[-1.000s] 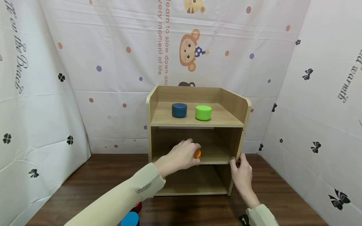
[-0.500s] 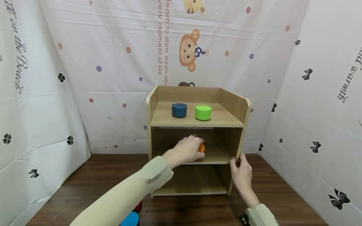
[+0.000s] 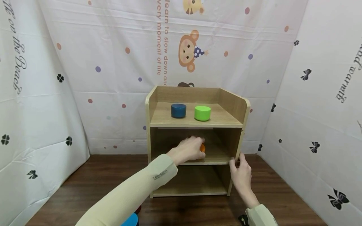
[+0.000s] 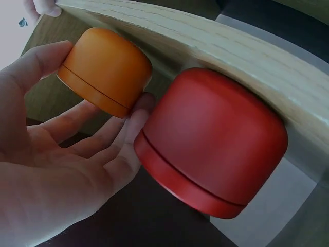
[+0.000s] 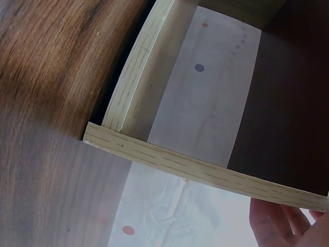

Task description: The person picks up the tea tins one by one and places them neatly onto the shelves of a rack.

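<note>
Inside the middle level of a wooden shelf unit [image 3: 195,194], my left hand [image 3: 189,150] holds a small orange round tin [image 4: 109,69]. The thumb lies on one side of it and fingertips reach the other. A larger red round tin [image 4: 213,139] stands beside it, close to my fingers; the hand mostly hides it in the head view. My right hand [image 3: 242,175] grips the unit's right side panel at the middle board's height, thumb at the front edge and fingers along the outer face. On the top level sit a dark blue tin [image 3: 178,111] and a bright green tin [image 3: 202,113].
The unit stands on a dark wood table [image 3: 113,175]. Near the front, a light blue round tin [image 3: 130,220] and a dark red thing [image 3: 138,209] show partly behind the left sleeve [image 3: 135,194]. Printed white cloth [image 3: 113,62] hangs behind and at both sides.
My left hand has moved right and farther into the middle level with the orange tin, mostly in the first half second. My right hand stays at the side panel.
</note>
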Tool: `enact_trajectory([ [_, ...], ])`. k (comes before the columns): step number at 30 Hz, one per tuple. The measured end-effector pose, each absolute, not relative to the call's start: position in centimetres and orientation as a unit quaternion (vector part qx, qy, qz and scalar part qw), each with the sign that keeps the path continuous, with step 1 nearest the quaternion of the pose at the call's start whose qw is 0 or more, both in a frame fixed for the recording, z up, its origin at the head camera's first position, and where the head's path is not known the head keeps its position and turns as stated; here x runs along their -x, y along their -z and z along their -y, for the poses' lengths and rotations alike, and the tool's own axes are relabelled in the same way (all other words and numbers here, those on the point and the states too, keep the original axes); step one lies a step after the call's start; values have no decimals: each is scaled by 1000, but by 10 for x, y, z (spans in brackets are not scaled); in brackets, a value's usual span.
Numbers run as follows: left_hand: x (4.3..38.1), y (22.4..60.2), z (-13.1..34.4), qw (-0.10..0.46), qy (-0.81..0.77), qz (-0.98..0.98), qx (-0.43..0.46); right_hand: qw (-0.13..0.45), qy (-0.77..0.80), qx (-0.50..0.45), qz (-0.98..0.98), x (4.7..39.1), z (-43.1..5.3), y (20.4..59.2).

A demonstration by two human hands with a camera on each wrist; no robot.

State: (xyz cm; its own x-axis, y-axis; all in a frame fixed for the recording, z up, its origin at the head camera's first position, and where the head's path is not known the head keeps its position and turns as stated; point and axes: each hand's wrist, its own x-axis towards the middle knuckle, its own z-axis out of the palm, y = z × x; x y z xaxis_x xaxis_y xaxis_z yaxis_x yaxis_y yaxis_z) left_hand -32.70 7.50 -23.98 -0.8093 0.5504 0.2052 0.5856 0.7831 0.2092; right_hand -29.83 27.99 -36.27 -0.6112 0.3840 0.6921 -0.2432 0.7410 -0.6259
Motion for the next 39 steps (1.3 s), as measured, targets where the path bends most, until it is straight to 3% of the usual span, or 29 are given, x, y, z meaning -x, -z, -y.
enact_trajectory([
  [26,326,243,-72,58,137,945,291,444,-357,43,821,300,-279,363],
  [39,304,251,-51,158,118,929,313,440,-359,43,822,298,-278,362],
])
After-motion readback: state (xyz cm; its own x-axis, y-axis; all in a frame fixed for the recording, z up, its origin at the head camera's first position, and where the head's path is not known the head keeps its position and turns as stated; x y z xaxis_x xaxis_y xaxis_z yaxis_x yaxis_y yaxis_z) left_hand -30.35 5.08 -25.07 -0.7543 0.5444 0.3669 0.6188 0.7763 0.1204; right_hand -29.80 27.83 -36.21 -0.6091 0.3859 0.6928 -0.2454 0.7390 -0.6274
